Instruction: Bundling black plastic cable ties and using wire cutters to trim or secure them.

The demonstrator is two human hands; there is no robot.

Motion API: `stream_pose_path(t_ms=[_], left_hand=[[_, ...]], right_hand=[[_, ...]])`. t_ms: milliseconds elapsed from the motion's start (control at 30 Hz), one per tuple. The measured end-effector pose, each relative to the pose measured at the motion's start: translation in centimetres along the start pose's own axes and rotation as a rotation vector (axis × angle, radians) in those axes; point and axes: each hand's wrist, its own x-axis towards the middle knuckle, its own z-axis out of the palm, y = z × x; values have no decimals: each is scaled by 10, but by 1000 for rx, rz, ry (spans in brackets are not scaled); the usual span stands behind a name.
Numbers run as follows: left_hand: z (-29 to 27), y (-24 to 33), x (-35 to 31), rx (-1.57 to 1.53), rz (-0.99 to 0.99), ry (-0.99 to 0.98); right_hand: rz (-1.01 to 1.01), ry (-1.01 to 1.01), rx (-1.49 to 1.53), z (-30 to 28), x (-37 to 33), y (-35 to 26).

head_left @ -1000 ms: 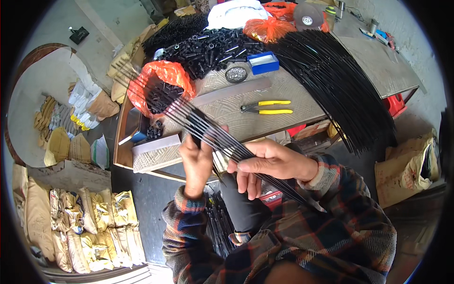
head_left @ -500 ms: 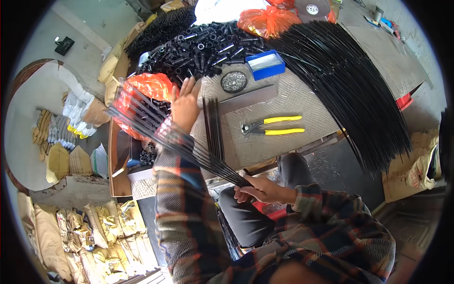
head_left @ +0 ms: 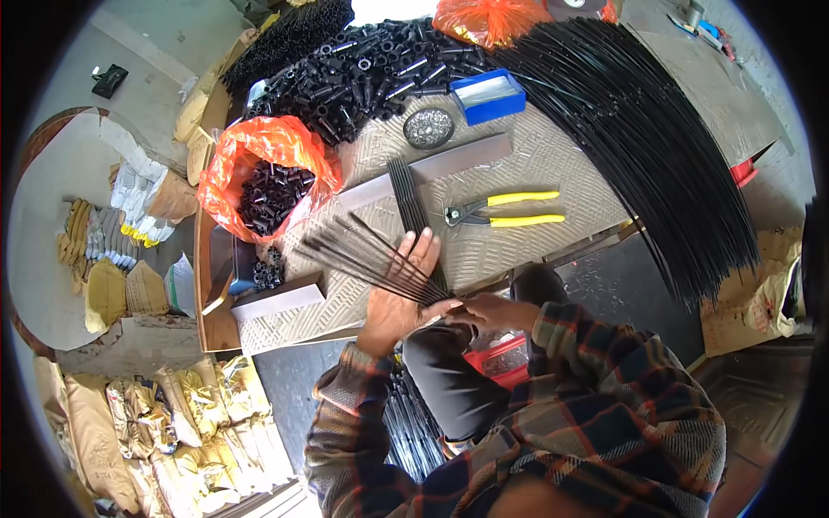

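Note:
My right hand (head_left: 494,312) is closed around one end of a small bundle of thin black rods (head_left: 345,255), whose other ends fan out to the left. My left hand (head_left: 399,289) lies with its fingers stretched out, the fanned rods passing across it and its thumb by the gripped end. Beneath the left fingertips, another row of black rods (head_left: 404,186) rests on the table, crossing a flat metal strip (head_left: 462,157). To their right lie end-cutting pliers (head_left: 505,209) with yellow handles.
An orange plastic bag (head_left: 233,164) of small black parts stands at left. Behind are heaped black tubular fittings (head_left: 363,78), a round dish of small metal pieces (head_left: 429,129) and a blue box (head_left: 488,97). A large sheaf of black rods (head_left: 639,129) hangs over the table's right side.
My left hand has come back from beside the orange bag to the rods near my right hand. The fanned rods have swung lower; my right hand has shifted slightly right and up.

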Motion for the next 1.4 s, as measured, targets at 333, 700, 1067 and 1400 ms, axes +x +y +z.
stream_pose_path(t_ms=[333,700,1067,1400], left_hand=[[3,-1,-1,-7,22,58],[-9,9,16,37,-61,-68],[-9,11,16,29,-130,-55],[-7,7,20,129,-137,-127]], right_hand=[[-398,745,-157,-175,-39,-95],[280,748,-706,-340,23,24],[27,939,-600,-314,44,-3],[-293,718,-455,-243,68,-31]])
